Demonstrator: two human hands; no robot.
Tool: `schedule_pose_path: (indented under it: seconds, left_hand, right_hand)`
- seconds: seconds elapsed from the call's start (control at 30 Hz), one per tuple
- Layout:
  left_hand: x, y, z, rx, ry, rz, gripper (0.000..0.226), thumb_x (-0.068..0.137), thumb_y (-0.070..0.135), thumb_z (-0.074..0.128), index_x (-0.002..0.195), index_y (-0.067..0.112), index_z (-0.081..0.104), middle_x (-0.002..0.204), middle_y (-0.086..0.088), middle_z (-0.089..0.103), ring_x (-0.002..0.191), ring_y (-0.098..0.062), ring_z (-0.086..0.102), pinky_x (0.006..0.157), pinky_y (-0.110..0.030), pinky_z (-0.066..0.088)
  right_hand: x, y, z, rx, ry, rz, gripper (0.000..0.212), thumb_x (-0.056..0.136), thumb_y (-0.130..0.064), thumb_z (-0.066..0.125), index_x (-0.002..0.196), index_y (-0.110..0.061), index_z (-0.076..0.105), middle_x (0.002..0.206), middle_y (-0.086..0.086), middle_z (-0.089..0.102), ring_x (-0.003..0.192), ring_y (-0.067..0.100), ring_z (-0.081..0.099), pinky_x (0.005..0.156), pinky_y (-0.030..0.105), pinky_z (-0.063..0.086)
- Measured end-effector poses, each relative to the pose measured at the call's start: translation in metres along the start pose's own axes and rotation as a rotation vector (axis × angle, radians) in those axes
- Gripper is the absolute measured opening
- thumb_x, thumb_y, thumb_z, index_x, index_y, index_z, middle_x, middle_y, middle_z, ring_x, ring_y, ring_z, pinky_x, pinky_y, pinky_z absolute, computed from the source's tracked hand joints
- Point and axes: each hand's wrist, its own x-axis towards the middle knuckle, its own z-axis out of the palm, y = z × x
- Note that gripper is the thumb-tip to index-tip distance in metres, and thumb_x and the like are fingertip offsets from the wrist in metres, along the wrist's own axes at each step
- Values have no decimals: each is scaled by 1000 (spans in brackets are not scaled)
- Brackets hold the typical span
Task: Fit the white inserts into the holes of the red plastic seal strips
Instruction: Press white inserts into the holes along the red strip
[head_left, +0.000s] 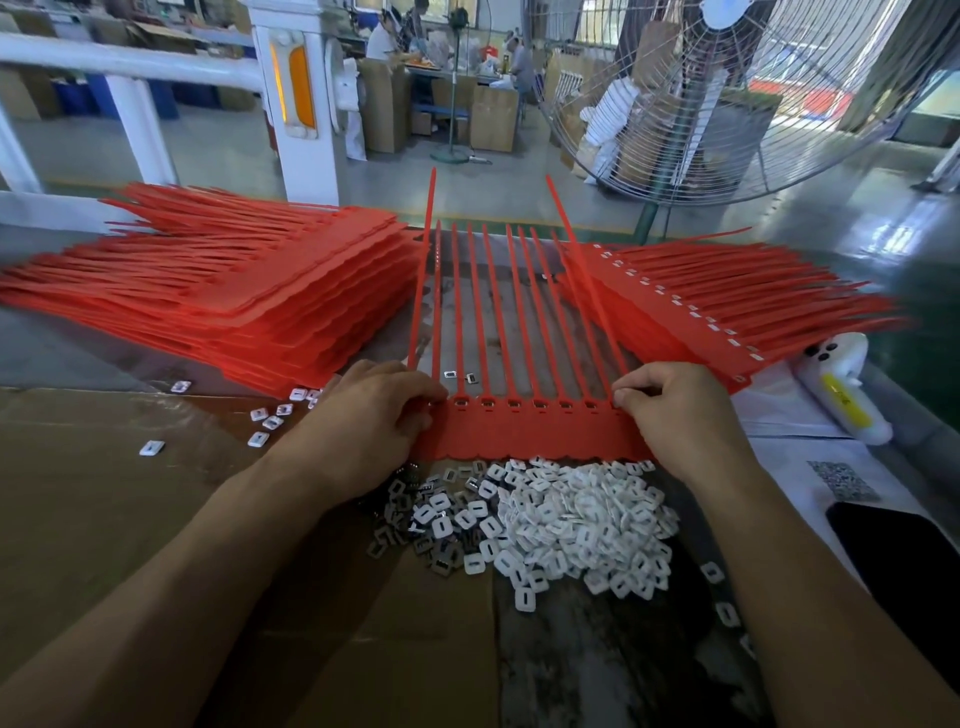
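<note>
Red seal strip (524, 436) between both hands, apparently pinched.

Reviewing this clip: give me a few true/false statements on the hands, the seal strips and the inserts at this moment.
1. Both hands, left hand and right hand, rest on the red seal strip sheet. True.
2. The pile of white inserts lies beyond the sheet, away from the person. False: it lies on the near side.
3. The right stack of strips shows white inserts fitted. True.
4. A black phone lies left of the inserts. False: the black phone lies right.
</note>
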Motion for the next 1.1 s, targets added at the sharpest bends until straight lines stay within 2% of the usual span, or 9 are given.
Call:
schedule_pose_path:
  seconds: [0.27,0.5,0.67,0.83,0.9,1.0,1.1]
  left_hand:
    - [1,0,1,-9,3,0,35,99,27,60,133,37,60,133,14,57,128,-14,42,113,-48,35]
    - [1,-1,1,-5,1,-1,35,100,27,59,133,37,60,132,14,57,128,-14,41,112,-48,35]
    - [1,-2,1,-2,2,0,35,99,28,60,133,38,60,131,15,57,127,-12,41,112,-47,36]
    - [1,-2,2,-6,7,2,35,99,28,60,133,38,60,131,15,57,128,-12,41,112,-47,36]
    - [1,-1,1,-8,5,-2,35,100,29,59,133,38,60,131,15,57,128,-12,41,112,-47,36]
    - [0,0,1,-2,1,-4,35,100,29,59,133,38,59,132,15,56,129,-12,41,112,-48,36]
    - [0,0,1,-3,8,-4,34,99,28,60,133,37,60,132,15,57,128,-13,41,112,-49,36]
  right_hand:
    - [1,0,0,-40,6,38,13,94,-19,70,90,-27,80,78,-18,70,68,-1,62,51,9,35]
    - [1,4,-1,63,38,81,12,95,-21,69,90,-28,77,82,-16,70,75,2,63,62,22,44]
    - [2,3,2,-12,44,53,7,92,-20,73,91,-26,77,82,-20,65,76,-4,57,60,14,36]
    - [-1,-2,2,-35,54,32,9,94,-21,70,89,-25,76,86,-15,69,75,-2,59,60,16,38]
    - [-5,-6,0,-28,60,-20,10,95,-21,68,91,-25,77,87,-18,69,77,-3,61,61,13,38]
    - [-13,-20,-3,38,-22,-151,10,95,-23,71,92,-29,78,86,-23,70,87,-15,60,64,3,41]
    - [-26,-39,-1,20,-237,-299,6,93,-30,75,94,-35,77,88,-27,71,89,-17,61,67,-1,42]
